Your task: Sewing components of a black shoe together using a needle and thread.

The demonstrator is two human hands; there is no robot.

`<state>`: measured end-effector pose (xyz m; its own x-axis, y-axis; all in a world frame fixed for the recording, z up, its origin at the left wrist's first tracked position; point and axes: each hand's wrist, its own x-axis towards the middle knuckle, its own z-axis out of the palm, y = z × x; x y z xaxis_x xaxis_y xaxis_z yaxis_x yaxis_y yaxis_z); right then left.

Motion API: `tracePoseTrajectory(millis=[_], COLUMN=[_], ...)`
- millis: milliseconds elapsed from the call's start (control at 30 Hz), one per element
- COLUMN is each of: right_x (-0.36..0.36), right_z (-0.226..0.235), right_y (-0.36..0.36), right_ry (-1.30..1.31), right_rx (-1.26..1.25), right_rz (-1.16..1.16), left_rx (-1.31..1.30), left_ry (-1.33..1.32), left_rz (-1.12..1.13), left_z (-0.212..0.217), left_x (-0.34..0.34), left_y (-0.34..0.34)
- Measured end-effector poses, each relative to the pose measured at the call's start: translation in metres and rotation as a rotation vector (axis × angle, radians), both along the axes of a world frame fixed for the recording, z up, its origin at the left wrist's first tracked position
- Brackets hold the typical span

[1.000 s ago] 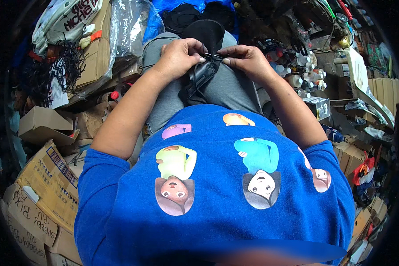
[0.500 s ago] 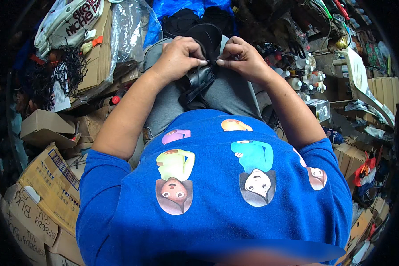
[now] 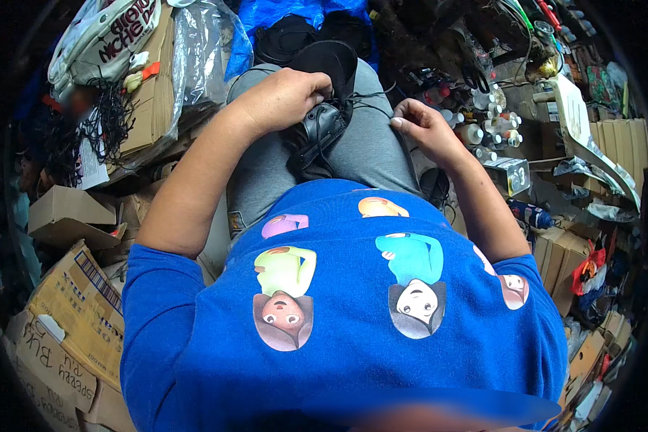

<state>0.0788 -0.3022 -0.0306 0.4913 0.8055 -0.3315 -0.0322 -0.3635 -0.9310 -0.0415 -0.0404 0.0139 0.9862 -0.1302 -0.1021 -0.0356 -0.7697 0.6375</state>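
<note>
A black shoe (image 3: 322, 133) with laces lies on my grey-trousered lap, sole hidden, its dark opening or tongue toward the far end. My left hand (image 3: 286, 97) is closed at the shoe's left side, with the fingertips partly hidden against the black material. Off to the right, my right hand (image 3: 426, 128) pinches a thin black shoelace (image 3: 371, 109), which stretches across from the shoe. A loop of the same lace stands up between the hand and the shoe.
Beyond my knees lie more black shoes (image 3: 284, 39) on blue plastic sheeting (image 3: 245, 54). Flattened cardboard in clear plastic (image 3: 198, 61) and a tangle of black laces (image 3: 108, 122) are at left, above open cartons (image 3: 72, 212). Several small bottles (image 3: 471, 134) crowd the right.
My right hand has moved right, away from the shoe, drawing the lace out. My left hand has stayed near the shoe, shifting slightly. Earlier both hands pinched close together over it.
</note>
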Motion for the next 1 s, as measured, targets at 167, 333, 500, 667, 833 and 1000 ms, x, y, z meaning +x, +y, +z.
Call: tracePoseTrajectory(millis=[167, 333, 500, 667, 833, 1000], right_x=[-0.007, 0.006, 0.049, 0.027, -0.004, 0.021], right_z=[0.011, 0.051, 0.061, 0.070, 0.063, 0.038], right_y=[-0.006, -0.007, 0.034, 0.055, 0.077, 0.052], right_ry=[-0.187, -0.202, -0.660, -1.135, -1.387, -1.301], right_rx=[-0.059, -0.030, -0.234, -0.015, -0.112, -0.048], right_rz=[-0.049, 0.015, 0.013, 0.335, 0.644, 0.602], left_rx=[-0.012, 0.064, 0.071, 0.047, 0.112, 0.133], left_ry=[-0.035, -0.062, -0.113, -0.095, -0.112, -0.378], left_rz=[-0.058, -0.062, -0.086, -0.065, -0.077, -0.128], left_z=[-0.003, -0.009, -0.009, -0.005, -0.009, -0.019], left_x=[0.001, 0.000, -0.001, -0.005, -0.008, -0.041], left_y=[-0.002, -0.001, 0.002, 0.003, 0.010, 0.035])
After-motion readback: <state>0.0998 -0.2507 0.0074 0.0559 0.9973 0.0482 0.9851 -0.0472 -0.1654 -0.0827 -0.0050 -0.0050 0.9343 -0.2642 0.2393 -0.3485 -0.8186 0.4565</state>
